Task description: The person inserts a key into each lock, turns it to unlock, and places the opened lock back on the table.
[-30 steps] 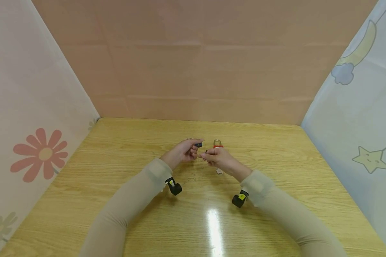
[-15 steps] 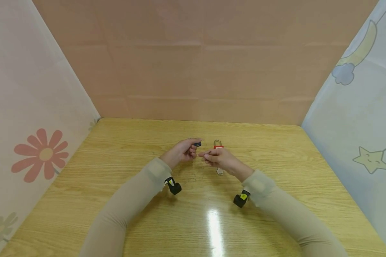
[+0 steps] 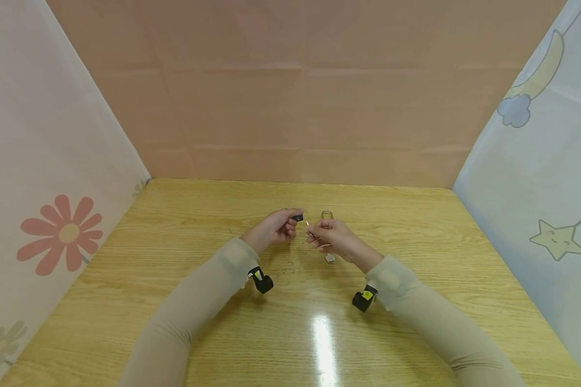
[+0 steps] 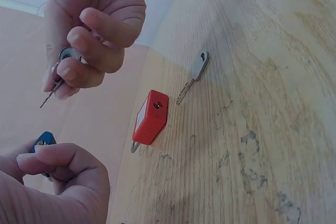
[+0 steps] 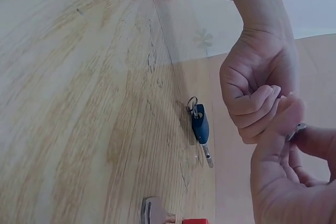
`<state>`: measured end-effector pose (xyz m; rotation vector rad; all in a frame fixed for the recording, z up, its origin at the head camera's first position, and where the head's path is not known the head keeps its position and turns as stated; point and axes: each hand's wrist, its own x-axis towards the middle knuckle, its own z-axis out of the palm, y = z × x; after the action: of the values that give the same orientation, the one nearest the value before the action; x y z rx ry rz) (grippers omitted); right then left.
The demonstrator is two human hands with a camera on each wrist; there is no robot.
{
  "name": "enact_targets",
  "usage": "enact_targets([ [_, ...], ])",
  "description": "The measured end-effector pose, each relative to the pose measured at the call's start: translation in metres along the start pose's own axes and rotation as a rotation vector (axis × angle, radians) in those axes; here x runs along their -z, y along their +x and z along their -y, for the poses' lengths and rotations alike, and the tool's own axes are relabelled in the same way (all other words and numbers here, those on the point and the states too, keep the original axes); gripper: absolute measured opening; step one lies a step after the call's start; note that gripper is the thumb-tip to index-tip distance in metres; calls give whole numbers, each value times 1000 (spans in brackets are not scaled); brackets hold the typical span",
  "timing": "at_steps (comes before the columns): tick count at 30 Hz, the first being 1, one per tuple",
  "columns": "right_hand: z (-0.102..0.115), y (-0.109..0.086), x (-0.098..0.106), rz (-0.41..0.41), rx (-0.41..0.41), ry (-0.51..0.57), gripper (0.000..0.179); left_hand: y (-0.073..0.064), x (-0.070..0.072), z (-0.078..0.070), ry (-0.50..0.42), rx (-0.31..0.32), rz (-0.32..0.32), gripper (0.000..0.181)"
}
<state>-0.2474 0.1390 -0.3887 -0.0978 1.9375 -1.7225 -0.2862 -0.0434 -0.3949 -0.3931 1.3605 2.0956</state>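
My left hand point(image 3: 277, 227) grips a small blue padlock point(image 4: 45, 139), its keyhole end facing out beside the thumb. Opposite it, my right hand point(image 3: 333, 236) pinches a thin metal key point(image 4: 51, 96) between thumb and fingers. The key's blade sticks out toward the blue padlock, with a small gap between them. Only a bit of the key point(image 5: 295, 131) shows between the fingers in the right wrist view. A red padlock point(image 4: 151, 118) lies on the table, keyhole visible; the right hand covers most of it in the head view. Near it lies a silver key point(image 4: 196, 75).
A dark blue piece with a metal blade and a ring point(image 5: 199, 124) lies on the table in the right wrist view. The wooden table point(image 3: 252, 333) meets a brownish-pink back panel point(image 3: 300, 123) and patterned side panels.
My right fingers have turned the key, so its blade now points up and outward from the fingertips. The right hand covers more of the red padlock; the left hand stays put.
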Motion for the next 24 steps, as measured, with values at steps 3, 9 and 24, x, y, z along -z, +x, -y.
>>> enact_targets([
  [3,1,0,0,22,19,-2,34,0,0,0,7,-3,-4,18],
  [9,0,1,2,76,59,22,35,-1,0,-1,22,-5,-2,19],
  [24,0,3,0,-54,72,-163,22,-2,-1,-1,8,-1,3,19],
])
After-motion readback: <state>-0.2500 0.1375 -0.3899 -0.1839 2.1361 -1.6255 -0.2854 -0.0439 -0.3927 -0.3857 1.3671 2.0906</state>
